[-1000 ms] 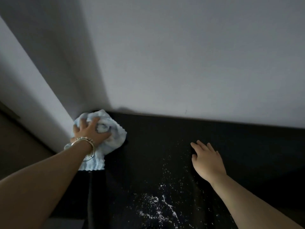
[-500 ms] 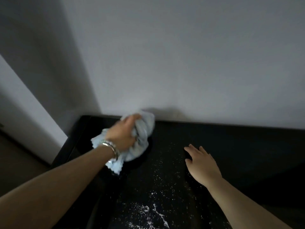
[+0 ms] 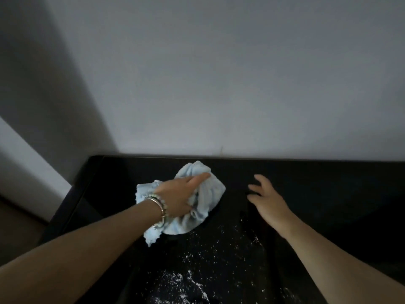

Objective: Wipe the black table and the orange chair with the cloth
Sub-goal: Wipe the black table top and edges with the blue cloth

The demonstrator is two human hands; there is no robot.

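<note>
A glossy black table [image 3: 328,189] is standing in a dim room, its far edge pushed against a plain pale grey wall [image 3: 219,73] that is meeting a darker, shadowed wall at the left corner. A strip of brownish floor [image 3: 15,229] is showing past the table's left edge. Scattered white powdery specks [image 3: 175,278] are lying across the near middle of the tabletop, while the far part is looking dark and shiny. A crumpled light blue cloth [image 3: 210,196] is lying on the table left of centre, near the wall, just beyond the specks. The person's left hand [image 3: 182,194], with silver and beaded bracelets [image 3: 161,208] at the wrist, is pressing down on top of the cloth and gripping it, fingers curled into the bunched fabric, which is spilling out on both sides of the hand. The right hand [image 3: 269,198] is reaching over the table to the right of the cloth, apart from it, relaxed with fingers spread and holding nothing; whether it is touching the surface cannot be told.
</note>
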